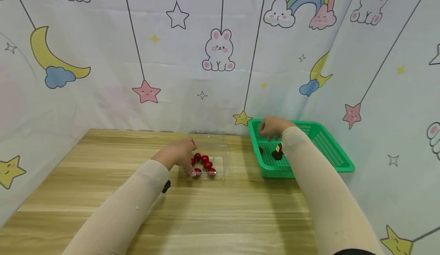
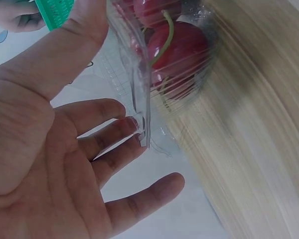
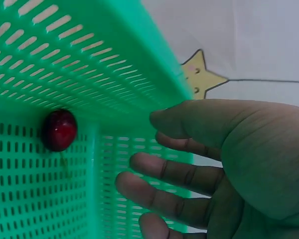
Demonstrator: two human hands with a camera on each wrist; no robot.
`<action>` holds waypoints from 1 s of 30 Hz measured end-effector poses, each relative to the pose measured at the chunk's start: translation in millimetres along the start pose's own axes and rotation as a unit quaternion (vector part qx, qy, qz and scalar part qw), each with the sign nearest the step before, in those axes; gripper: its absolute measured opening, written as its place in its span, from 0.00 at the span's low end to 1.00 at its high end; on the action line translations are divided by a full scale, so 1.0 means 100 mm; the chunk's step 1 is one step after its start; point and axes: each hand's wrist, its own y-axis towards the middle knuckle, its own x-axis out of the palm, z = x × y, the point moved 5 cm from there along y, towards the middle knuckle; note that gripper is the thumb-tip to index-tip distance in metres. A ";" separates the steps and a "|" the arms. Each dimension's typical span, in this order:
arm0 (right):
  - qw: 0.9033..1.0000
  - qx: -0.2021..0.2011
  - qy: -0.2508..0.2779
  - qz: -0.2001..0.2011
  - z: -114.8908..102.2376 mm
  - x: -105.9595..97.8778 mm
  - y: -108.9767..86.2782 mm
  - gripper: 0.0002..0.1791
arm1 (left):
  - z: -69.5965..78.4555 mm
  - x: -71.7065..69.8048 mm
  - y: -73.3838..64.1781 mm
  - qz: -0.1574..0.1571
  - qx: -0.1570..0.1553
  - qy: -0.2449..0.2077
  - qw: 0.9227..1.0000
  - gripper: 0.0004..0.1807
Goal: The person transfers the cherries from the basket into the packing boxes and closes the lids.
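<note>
A clear plastic box (image 1: 220,167) with several red cherries (image 1: 207,165) stands on the table, its lid (image 1: 207,138) raised at the back. My left hand (image 1: 178,154) holds the box's left side. In the left wrist view, the thumb lies along the plastic wall and fingertips (image 2: 120,108) meet the rim; green stems show on the cherries (image 2: 182,47). My right hand (image 1: 275,127) is over the left part of a green basket (image 1: 335,148), fingers loosely bent and holding nothing. Inside the basket, one dark red cherry (image 3: 59,130) lies by the slotted wall, apart from the hand.
The wood-grain table (image 1: 220,217) reaches back to a white printed curtain (image 1: 178,56), which also runs down the right side behind the basket. Small black devices (image 1: 166,186) sit at both wrists. The basket stands a short way right of the box.
</note>
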 end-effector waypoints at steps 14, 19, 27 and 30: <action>0.997 0.018 -0.033 -0.066 0.23 0.40 0.14 0.16 | -0.01 0.04 -0.02 -0.001 0.003 -0.004 1.000 0.62; 0.997 0.016 -0.026 -0.074 0.21 0.44 0.19 0.18 | -0.03 0.03 0.00 0.002 0.004 0.004 1.000 0.62; 0.996 0.024 -0.045 -0.067 0.26 0.49 0.35 0.17 | -0.01 0.01 0.01 -0.002 0.007 0.013 1.000 0.62; 0.996 0.036 -0.048 -0.062 0.28 0.51 0.41 0.16 | -0.01 0.01 0.00 -0.001 0.005 0.006 1.000 0.62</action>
